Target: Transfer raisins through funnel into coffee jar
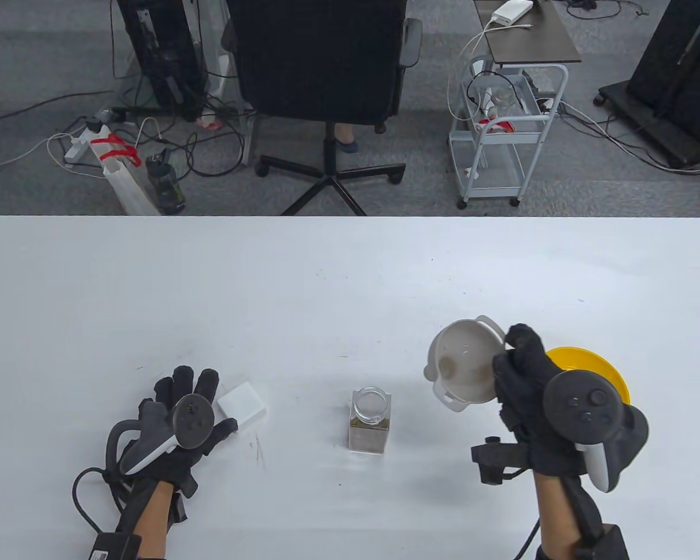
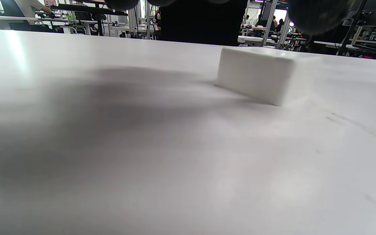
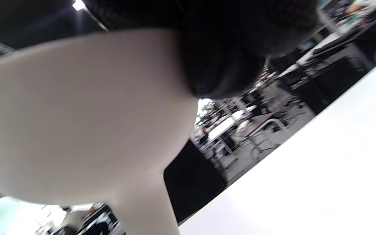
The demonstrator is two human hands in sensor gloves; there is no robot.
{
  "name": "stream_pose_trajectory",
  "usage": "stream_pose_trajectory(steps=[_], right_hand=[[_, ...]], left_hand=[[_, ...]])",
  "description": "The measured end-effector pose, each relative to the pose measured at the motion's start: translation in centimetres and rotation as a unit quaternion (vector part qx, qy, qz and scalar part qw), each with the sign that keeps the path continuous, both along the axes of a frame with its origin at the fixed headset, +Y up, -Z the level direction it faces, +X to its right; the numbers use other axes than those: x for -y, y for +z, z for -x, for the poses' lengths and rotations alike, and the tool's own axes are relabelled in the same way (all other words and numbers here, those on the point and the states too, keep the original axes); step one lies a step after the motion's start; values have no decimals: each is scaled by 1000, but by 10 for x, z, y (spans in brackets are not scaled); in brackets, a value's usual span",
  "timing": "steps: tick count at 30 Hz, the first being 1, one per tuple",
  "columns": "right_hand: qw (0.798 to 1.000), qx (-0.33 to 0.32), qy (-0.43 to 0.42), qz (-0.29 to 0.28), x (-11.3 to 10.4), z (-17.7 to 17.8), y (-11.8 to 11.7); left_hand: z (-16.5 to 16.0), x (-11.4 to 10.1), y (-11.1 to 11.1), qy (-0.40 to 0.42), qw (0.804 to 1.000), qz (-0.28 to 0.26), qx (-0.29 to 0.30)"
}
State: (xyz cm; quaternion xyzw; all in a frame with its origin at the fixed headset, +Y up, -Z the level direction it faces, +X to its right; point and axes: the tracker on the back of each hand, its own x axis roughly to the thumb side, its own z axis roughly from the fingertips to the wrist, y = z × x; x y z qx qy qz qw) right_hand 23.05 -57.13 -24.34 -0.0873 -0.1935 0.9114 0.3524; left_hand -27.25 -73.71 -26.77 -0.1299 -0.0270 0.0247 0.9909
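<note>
The funnel [image 1: 462, 366], a white one with a small tab on its rim, is up off the table [image 1: 350, 274] in my right hand [image 1: 528, 396], tipped so its wide mouth faces the overhead camera, and I can see brownish smudges on its inner wall. My right fingers [image 1: 522, 344] curl over the rim on its right side, gripping it. In the right wrist view the funnel's pale outer wall and spout [image 3: 77, 107] fill most of the picture, with a dark gloved finger [image 3: 227, 58] pressed on the wall.

The coffee jar [image 1: 370, 421] stands upright near the table's front, lid off, square-shouldered glass with brownish contents in its lower part; I can't tell what they are. It sits between my two hands, apart from both, to the lower left of the funnel.

A yellow bowl [image 1: 589, 364] lies behind my right hand, partly hidden by it.

My left hand [image 1: 178, 423] rests flat on the table, fingers spread and holding nothing. A white block [image 1: 242, 402] lies just beside its fingertips; the left wrist view shows that block [image 2: 259, 73] on the bare tabletop.
</note>
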Motion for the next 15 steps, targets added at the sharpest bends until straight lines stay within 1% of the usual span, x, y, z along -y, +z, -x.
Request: stream_pose_trajectory(steps=[3,5,7,13,15], right_hand=[[998,58,-13,15,12,-33,-2],[994,106,-11,22,27,-59,-1],[990,139,-7,33,40,-76,0],[970,230,-10,81,81,-116,-2],[963,250,-7,101,93,-124,-2]], left_hand=[[0,0,0,0,1000,0,-1],[0,0,0,-2,1000,2,-1],[0,0,0,-1,1000,2,-2],[1,0,0,-2,1000,2,-3],[1,0,0,-2,1000,2,-3]])
